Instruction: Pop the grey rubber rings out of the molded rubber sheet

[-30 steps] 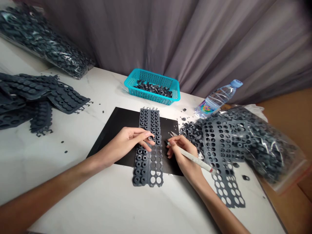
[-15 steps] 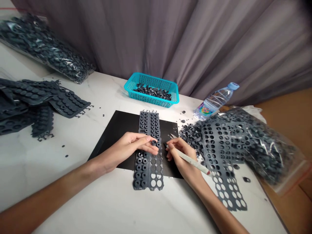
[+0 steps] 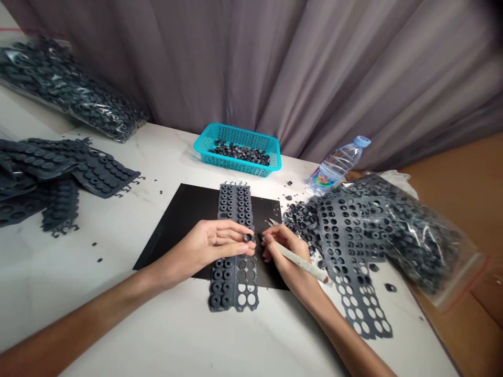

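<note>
A grey rubber sheet of small rings lies lengthwise on a black mat; several holes at its near end are punched out. My left hand rests across the sheet, its fingertips pinched on a small grey rubber ring. My right hand sits just right of the sheet, closed round a white pen-like knife whose tip points at the ring. Small metal tweezers lie on the mat beyond the right fingers.
A teal basket holding loose rings stands behind the mat. A heap of rings, emptied sheets and a plastic bag fill the right; a water bottle lies behind. Sheets and another bag lie left.
My left fingers slid right across the sheet and now pinch a ring next to the knife tip. The view shifted slightly; the right hand stayed beside the sheet.
</note>
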